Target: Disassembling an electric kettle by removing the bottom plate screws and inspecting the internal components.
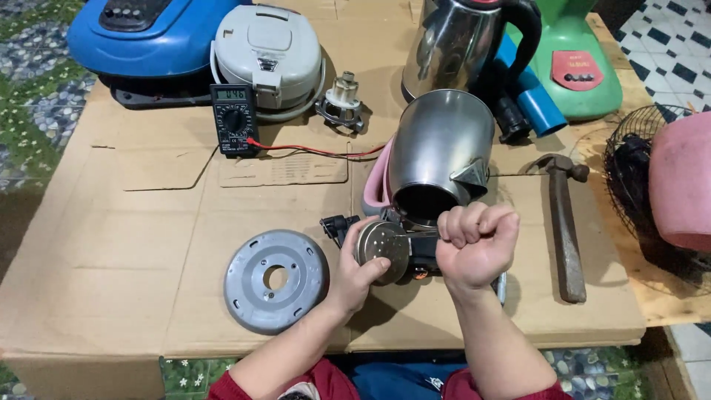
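Kettle lid [382,247]: my left hand [357,275] fingers clamp its disc; my right hand [475,244] is fisted on something I cannot make out, near the steel kettle [438,152].

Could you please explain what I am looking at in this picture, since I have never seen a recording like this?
There is no machine here: a person wears a camera on the head, so the single picture looks down at their own two bare hands over a table covered in cardboard. The left hand holds a small round metal disc. The right hand is a closed fist; what its grip holds is hidden. Just beyond them lies a steel kettle on its side. Around it are a grey round base plate, a multimeter with a red lead, a hammer, a rice cooker and a second kettle.
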